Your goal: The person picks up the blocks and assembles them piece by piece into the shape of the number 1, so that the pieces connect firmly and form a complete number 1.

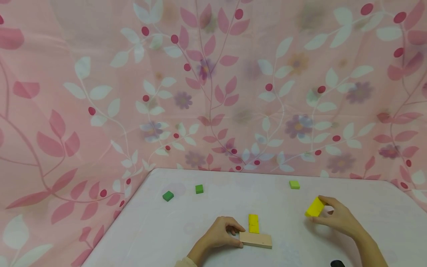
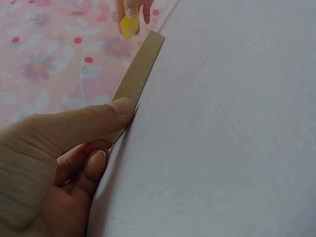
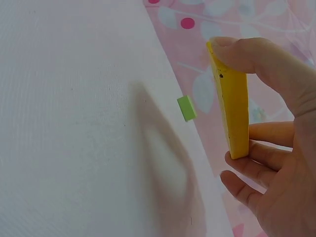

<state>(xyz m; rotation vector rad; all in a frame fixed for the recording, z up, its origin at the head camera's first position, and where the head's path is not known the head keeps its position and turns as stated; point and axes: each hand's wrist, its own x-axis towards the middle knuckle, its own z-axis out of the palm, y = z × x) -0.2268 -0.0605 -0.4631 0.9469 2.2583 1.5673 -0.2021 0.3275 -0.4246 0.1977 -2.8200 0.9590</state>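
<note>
My left hand (image 1: 222,233) pinches one end of a plain wooden block (image 1: 256,240) between thumb and fingers, low at the table surface. Just behind that block lies a yellow block (image 1: 253,223), its near end against or very close to the wood. Off to the right, my right hand (image 1: 340,218) holds a second yellow block (image 1: 315,207) by its two ends, raised above the table with its shadow below. In the right wrist view this yellow block (image 3: 236,106) spans from the thumb to the fingertips, with small dark marks on it.
Two dark green blocks (image 1: 168,196) lie at the back left of the white table (image 1: 227,193). A light green block (image 1: 294,184) sits at the back right. A black object (image 1: 337,263) shows at the bottom edge. Pink floral cloth (image 1: 213,92) hangs behind the table.
</note>
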